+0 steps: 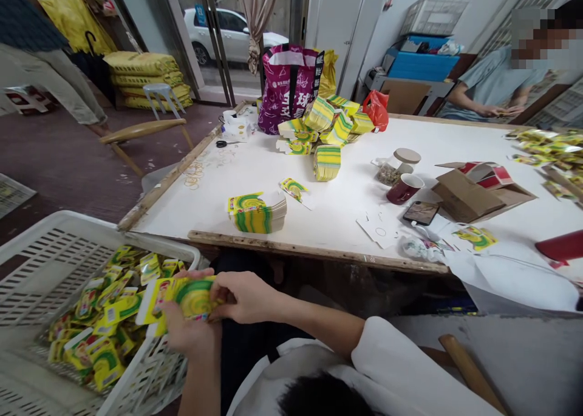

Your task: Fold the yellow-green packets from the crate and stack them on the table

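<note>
Both hands hold one yellow-green carton [195, 297] just beside the right rim of the white basket [155, 241]; the left hand [186, 331] clasps it around, the right hand [243, 296] pinches its right end; it looks like light, thin card, fairly stiff yet easily creased, perhaps slick, so best taken by its side edges; the basket's rim and the table's [328, 223] wooden near edge bound the hands' room; by that edge, towards the left corner, sits a carton stack [255, 215]; white tabletop shows between it and the mug [404, 189]; more stacks [327, 163] lie towards the far edge.
</note>
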### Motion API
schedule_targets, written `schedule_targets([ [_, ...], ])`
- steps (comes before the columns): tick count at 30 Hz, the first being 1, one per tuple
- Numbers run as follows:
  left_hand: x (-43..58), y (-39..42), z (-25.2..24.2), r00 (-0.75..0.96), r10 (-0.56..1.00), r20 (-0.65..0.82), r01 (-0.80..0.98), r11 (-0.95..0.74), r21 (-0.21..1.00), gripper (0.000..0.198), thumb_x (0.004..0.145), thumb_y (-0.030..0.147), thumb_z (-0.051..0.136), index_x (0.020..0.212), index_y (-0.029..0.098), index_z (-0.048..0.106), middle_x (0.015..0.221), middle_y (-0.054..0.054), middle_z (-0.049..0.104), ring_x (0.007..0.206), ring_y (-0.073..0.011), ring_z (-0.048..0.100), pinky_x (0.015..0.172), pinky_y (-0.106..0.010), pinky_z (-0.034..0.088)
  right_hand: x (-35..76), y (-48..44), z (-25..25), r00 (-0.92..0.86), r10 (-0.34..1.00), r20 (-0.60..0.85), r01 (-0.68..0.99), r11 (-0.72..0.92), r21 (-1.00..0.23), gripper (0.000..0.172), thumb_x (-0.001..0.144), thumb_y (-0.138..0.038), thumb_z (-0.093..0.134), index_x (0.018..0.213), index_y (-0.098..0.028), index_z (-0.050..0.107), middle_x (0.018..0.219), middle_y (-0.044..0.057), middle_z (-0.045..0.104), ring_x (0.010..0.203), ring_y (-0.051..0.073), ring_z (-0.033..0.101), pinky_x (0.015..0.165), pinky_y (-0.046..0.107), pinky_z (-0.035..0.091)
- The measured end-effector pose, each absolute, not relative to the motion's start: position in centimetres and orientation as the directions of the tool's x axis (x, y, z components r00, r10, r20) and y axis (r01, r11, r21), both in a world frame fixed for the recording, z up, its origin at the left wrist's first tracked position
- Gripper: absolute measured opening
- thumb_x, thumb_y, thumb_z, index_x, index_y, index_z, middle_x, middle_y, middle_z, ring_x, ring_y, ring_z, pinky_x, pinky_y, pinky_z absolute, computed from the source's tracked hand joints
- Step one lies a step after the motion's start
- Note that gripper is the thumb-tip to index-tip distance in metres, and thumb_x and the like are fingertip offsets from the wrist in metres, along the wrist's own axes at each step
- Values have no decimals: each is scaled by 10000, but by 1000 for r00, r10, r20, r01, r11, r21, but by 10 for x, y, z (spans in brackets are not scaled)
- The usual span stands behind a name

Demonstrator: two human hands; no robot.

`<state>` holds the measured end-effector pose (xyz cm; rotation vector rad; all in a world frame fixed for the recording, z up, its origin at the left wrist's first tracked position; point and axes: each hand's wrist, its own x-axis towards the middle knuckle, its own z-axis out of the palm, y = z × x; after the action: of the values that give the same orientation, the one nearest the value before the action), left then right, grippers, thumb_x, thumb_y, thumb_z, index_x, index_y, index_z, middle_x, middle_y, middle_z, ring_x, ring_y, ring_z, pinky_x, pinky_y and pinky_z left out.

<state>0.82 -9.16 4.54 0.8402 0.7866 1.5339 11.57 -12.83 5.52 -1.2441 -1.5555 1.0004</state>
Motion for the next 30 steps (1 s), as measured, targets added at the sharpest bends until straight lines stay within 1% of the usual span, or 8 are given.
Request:
schedule_targets([
  [5,7,-86,51,-157,987,13,-563,-100,821,456,852,675,467,791,223,481,707,25,383,623,-133,423,625,-260,466,112,-129,54,-177,983,52,71,66,-995,485,624,-311,909,953,-192,573,844,-46,545,718,82,506,623,177,420],
  [9,2,-86,47,-102,991,92,-426,-127,896,631,756,859,426,821,238,519,768,5,515,706,-172,525,681,-311,508,118,-122,51,-97,993,68,112,78,-991,515,606,-284,919,987,-194,583,811,-58,541,699,84,487,610,183,394],
  [15,-3,-88,37,-213,969,128,-310,-191,931,309,747,412,766,895,189,612,895,-8,649,826,-166,621,853,-347,533,133,-116,54,15,983,184,102,182,-978,137,824,-241,746,879,-157,653,763,-30,601,678,94,531,639,198,422],
  [19,-19,-83,43,-239,957,166,-300,-235,924,325,759,373,772,1017,209,662,991,-20,680,906,-172,653,965,-387,521,156,-112,62,27,943,333,447,286,-847,81,897,-160,652,957,-156,707,915,42,689,854,146,608,793,242,458],
  [22,-39,-75,50,-109,928,355,-166,-370,914,618,690,425,820,1242,255,601,1286,-73,623,1227,-263,581,1139,-473,389,170,-112,69,-79,927,368,758,295,-582,177,939,-142,580,1006,-193,735,993,74,703,981,198,579,925,327,420],
  [25,-49,-68,47,251,911,327,185,-376,908,949,492,466,911,1330,242,528,1374,-119,568,1317,-358,502,1151,-528,352,166,-118,74,-358,852,381,774,499,-389,224,950,-131,544,992,-240,736,987,37,710,1040,192,554,1087,375,319],
  [28,-45,-70,35,439,891,113,443,-324,836,764,565,566,831,1187,204,577,1134,-119,667,1067,-360,637,933,-521,512,153,-126,77,-320,808,495,716,548,-432,206,945,-220,592,1131,-242,680,1162,46,681,1197,194,513,1216,429,150],
  [30,-38,-75,28,401,913,74,519,-293,803,659,637,613,761,1113,197,573,983,-88,673,900,-321,664,784,-464,548,145,-127,75,-40,831,554,655,441,-614,471,893,-341,681,1327,-208,555,1360,112,577,1327,231,440,1219,451,180],
])
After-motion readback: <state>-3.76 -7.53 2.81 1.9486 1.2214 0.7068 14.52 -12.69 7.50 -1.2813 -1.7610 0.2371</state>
